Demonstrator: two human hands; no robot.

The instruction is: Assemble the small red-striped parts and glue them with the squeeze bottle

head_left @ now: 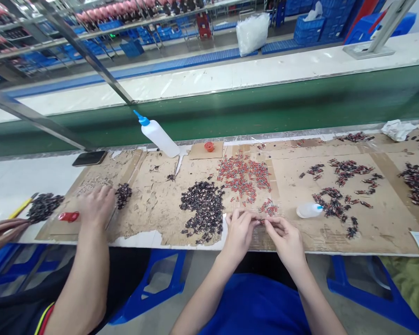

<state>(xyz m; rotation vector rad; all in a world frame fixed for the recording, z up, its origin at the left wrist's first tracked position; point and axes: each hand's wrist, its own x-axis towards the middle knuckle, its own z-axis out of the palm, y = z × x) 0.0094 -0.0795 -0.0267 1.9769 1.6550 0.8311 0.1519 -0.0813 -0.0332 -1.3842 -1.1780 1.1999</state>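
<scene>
My left hand (240, 229) and my right hand (287, 237) meet low over the cardboard at the table's front edge. The fingertips of both are pinched around a small dark reddish part (261, 222); its exact kind is too small to make out. Just beyond the hands lies a small cluster of red pin-like parts (268, 207), and behind it a wider spread of red parts (242, 174). A heap of small black parts (203, 209) sits left of my left hand. Right of my right hand, a small white bottle with a blue tip (307, 211) lies on its side.
A co-worker's hand (97, 204) is at the left, by black parts (123, 195) and a red object (69, 217). A tall blue-nozzled bottle (160, 138), a phone (90, 158) and a red cap (209, 147) stand or lie toward the back. Red-and-black parts (349, 171) lie rightward.
</scene>
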